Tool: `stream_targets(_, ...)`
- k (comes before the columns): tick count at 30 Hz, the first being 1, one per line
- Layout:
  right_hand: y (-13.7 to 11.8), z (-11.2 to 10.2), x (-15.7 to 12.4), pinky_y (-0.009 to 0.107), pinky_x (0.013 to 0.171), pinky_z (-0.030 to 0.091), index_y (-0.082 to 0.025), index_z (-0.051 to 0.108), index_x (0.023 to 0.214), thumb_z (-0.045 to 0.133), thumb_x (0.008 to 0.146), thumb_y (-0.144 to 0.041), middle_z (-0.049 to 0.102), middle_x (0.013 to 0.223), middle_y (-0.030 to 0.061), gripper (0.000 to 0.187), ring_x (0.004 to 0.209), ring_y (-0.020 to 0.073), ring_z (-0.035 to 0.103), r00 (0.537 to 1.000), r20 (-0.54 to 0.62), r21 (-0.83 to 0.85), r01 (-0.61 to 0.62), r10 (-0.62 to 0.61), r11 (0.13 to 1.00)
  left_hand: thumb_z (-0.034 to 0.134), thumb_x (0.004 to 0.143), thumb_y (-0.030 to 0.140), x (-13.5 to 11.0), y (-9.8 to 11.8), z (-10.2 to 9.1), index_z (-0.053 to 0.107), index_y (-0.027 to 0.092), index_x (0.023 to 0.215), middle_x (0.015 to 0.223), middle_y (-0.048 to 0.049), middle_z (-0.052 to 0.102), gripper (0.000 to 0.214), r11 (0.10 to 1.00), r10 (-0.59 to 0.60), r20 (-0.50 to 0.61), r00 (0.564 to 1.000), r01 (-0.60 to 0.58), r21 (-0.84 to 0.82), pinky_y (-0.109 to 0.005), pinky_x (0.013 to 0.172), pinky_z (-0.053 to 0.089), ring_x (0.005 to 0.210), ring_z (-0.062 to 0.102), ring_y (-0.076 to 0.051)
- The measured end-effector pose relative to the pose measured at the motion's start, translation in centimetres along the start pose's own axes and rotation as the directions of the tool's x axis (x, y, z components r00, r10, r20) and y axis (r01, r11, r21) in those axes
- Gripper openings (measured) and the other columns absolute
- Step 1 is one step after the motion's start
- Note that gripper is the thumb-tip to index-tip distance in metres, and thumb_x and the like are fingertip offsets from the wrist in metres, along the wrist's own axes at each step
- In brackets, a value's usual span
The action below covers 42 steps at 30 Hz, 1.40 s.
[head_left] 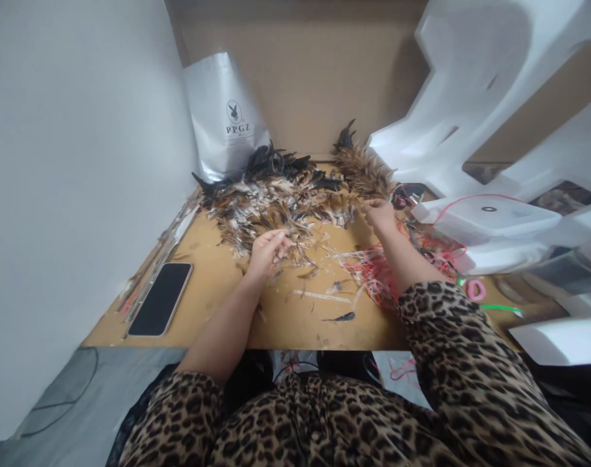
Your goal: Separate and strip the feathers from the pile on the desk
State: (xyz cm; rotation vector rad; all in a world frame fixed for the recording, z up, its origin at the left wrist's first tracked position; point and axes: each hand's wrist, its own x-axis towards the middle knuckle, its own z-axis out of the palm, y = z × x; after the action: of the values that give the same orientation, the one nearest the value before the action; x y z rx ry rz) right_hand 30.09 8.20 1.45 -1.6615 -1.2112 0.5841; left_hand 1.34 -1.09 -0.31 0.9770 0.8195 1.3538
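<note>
A loose pile of brown, white and black feathers (270, 201) covers the middle of the table. My left hand (268, 253) is at the near edge of the pile, thumb and forefinger pinched together; what lies between them is too small to make out. At the pile's right side, my right hand (379, 215) has its fingertips pressed together, near the lower end of a fluffy brown feather bunch (366, 172). Whatever those fingertips hold is hidden among the feathers. Under my right forearm lies a tangle of red and white strings (373, 272).
A phone (161, 298) lies at the front left. Behind the feathers stands a silver bag (222, 117) against the back panel. White foam pieces (490, 214) crowd the right side. A single dark feather (344, 317) and a white strip (322, 296) lie near the front edge.
</note>
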Motion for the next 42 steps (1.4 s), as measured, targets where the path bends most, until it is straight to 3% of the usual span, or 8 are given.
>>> stream_targets(8, -4.6, 4.7, -8.7, 0.023, 0.053, 0.037, -0.013, 0.064, 0.066, 0.061, 0.062, -0.031, 0.059, 0.059, 0.0018, 0.018, 0.052, 0.0097, 0.046, 0.893, 0.378, 0.080, 0.232, -0.245, 0.969, 0.065, 0.067, 0.035, 0.7, 0.5, -1.2, 0.060, 0.013, 0.081, 0.057, 0.0020, 0.054, 0.026, 0.993, 0.030, -0.074, 0.997, -0.038, -0.115, -0.017, 0.031, 0.013, 0.034, 0.034, -0.001)
stream_targets(13, -5.3, 8.0, -11.3, 0.023, 0.058, 0.037, -0.014, 0.063, 0.068, 0.050, 0.071, -0.025, 0.061, 0.065, 0.0023, 0.017, 0.061, 0.0121, 0.052, 0.777, 0.519, -0.103, 0.470, -0.355, 0.877, 0.064, 0.068, 0.034, 0.9, 0.2, -1.3, 0.060, 0.013, 0.081, 0.056, 0.0026, 0.053, 0.026, 0.992, 0.044, -0.081, 0.996, -0.053, -0.114, -0.017, 0.031, 0.012, 0.034, 0.033, -0.001)
stream_targets(18, -6.5, 9.4, -12.5, 0.026, 0.067, 0.039, -0.018, 0.064, 0.085, 0.047, 0.076, -0.029, 0.065, 0.089, 0.0080, 0.022, 0.079, 0.0184, 0.058, 0.779, 0.528, -0.439, 0.591, -0.339, 0.677, 0.063, 0.069, 0.034, 1.0, 0.3, -1.4, 0.060, 0.013, 0.081, 0.055, 0.0030, 0.052, 0.024, 0.990, 0.044, -0.087, 0.995, -0.055, -0.127, -0.017, 0.031, 0.013, 0.033, 0.033, -0.001)
stream_targets(21, -6.4, 10.1, -12.7, 0.028, 0.067, 0.040, -0.018, 0.063, 0.086, 0.046, 0.078, -0.033, 0.066, 0.092, 0.0103, 0.024, 0.081, 0.0208, 0.059, 0.795, 0.521, -0.502, 0.579, -0.309, 0.643, 0.063, 0.069, 0.034, 1.0, 0.2, -1.5, 0.059, 0.013, 0.081, 0.055, 0.0031, 0.052, 0.025, 0.992, 0.028, -0.105, 0.994, -0.041, -0.123, -0.017, 0.032, 0.014, 0.034, 0.034, -0.001)
stream_targets(26, -4.7, 10.8, -11.6, 0.026, 0.061, 0.039, -0.018, 0.063, 0.071, 0.051, 0.073, -0.028, 0.065, 0.071, 0.0054, 0.015, 0.066, 0.0161, 0.057, 0.835, 0.482, -0.276, 0.432, -0.265, 0.858, 0.064, 0.068, 0.033, 1.0, 0.1, -1.6, 0.060, 0.012, 0.081, 0.056, 0.0022, 0.053, 0.025, 0.990, 0.014, -0.107, 0.994, -0.029, -0.141, -0.016, 0.031, 0.013, 0.035, 0.035, -0.001)
stream_targets(29, -3.9, 11.2, -10.9, 0.022, 0.047, 0.034, -0.017, 0.059, 0.067, 0.057, 0.069, -0.033, 0.059, 0.057, 0.0007, 0.016, 0.047, 0.0096, 0.048, 0.861, 0.492, 0.110, 0.088, -0.131, 0.990, 0.065, 0.067, 0.032, 1.1, 0.1, -1.5, 0.060, 0.012, 0.080, 0.056, 0.0021, 0.053, 0.024, 0.988, 0.003, -0.108, 0.994, -0.020, -0.156, -0.016, 0.032, 0.014, 0.036, 0.036, -0.001)
stream_targets(34, -4.1, 11.4, -10.7, 0.018, 0.039, 0.027, -0.016, 0.058, 0.065, 0.071, 0.056, -0.035, 0.059, 0.059, -0.0014, 0.025, 0.042, 0.0051, 0.044, 0.754, 0.655, 0.496, -0.369, -0.059, 0.786, 0.068, 0.063, 0.029, 1.2, -0.2, -1.3, 0.060, 0.011, 0.081, 0.063, -0.0004, 0.058, 0.026, 0.997, -0.033, -0.107, 0.994, 0.025, -0.075, -0.015, 0.035, 0.021, 0.041, 0.041, -0.002)
stream_targets(42, -3.9, 12.2, -11.1, 0.019, 0.041, 0.027, -0.018, 0.061, 0.068, 0.073, 0.056, -0.034, 0.051, 0.048, -0.0051, 0.024, 0.042, 0.0047, 0.038, 0.783, 0.609, 0.599, -0.351, -0.125, 0.720, 0.073, 0.056, 0.028, 1.0, -0.3, -0.8, 0.060, 0.010, 0.081, 0.063, -0.0016, 0.061, 0.033, 0.994, -0.082, -0.116, 0.990, 0.089, 0.060, -0.017, 0.038, 0.028, 0.044, 0.046, -0.004)
